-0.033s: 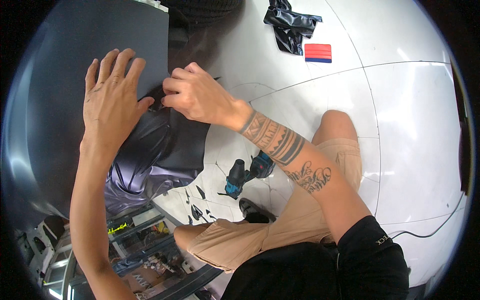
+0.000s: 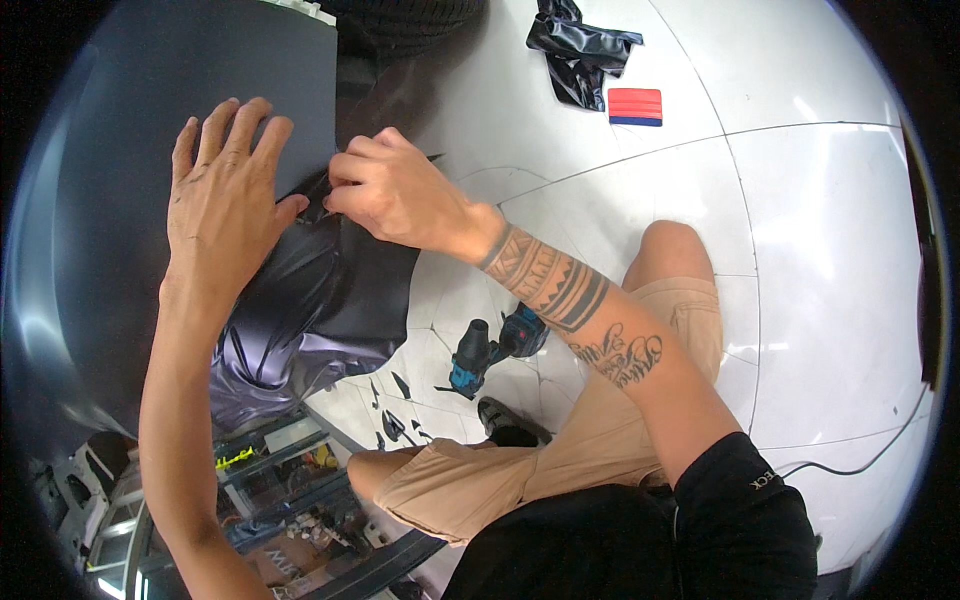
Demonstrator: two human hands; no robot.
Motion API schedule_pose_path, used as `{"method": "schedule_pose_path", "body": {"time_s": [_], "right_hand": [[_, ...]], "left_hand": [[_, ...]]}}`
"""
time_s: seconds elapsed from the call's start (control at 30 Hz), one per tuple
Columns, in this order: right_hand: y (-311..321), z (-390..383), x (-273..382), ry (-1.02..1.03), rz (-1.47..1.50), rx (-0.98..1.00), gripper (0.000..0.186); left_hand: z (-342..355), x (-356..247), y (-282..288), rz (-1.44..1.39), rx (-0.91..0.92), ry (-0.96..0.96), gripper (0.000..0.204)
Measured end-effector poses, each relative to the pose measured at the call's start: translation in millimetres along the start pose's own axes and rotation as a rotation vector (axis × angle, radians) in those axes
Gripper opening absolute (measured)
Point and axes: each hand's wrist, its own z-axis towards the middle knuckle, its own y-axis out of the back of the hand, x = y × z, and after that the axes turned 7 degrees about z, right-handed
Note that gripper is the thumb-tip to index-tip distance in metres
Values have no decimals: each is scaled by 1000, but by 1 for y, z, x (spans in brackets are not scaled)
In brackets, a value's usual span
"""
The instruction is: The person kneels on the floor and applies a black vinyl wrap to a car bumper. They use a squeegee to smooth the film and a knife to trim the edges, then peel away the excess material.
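Left hand (image 2: 225, 195) open, fingers spread, palm down over the dark grey panel (image 2: 120, 150), thumb pointing at the right hand. Right hand (image 2: 390, 190) curled, thumb and fingertips pinching the dark film (image 2: 320, 290) near the panel's edge; exact grip partly hidden. Film hangs in glossy folds below both hands, beside the left forearm. Tire (image 2: 425, 18) beyond the panel's edge. On the white tile floor (image 2: 830, 220): blue-black tool (image 2: 472, 362) and dark scraps (image 2: 394, 428) near the person's shoe; farther out, red-blue card (image 2: 635, 107) just beside crumpled black sheet (image 2: 580, 50).
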Motion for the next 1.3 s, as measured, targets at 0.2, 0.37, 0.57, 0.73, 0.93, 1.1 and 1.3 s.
{"method": "schedule_pose_path", "body": {"time_s": [0.2,0.37,0.57,0.73,0.93,1.1,1.3], "right_hand": [[0,5,-3,-73,39,-153,4],[5,19,-14,-108,70,-51,5],[16,37,-16,-201,156,157,7],[21,33,-14,-230,208,197,7],[28,50,-18,-59,43,177,11],[29,61,-20,-115,74,310,10],[31,55,-17,-169,127,296,11]], "left_hand": [[3,17,3,-48,47,-131,57],[5,19,13,-69,110,-140,54],[-4,22,13,-406,-91,47,30],[-49,-15,20,-613,-231,134,10],[-91,-85,9,-971,-33,86,20],[-117,-121,-1,-1184,124,58,20],[-135,-132,-11,-1365,149,192,20]]}}
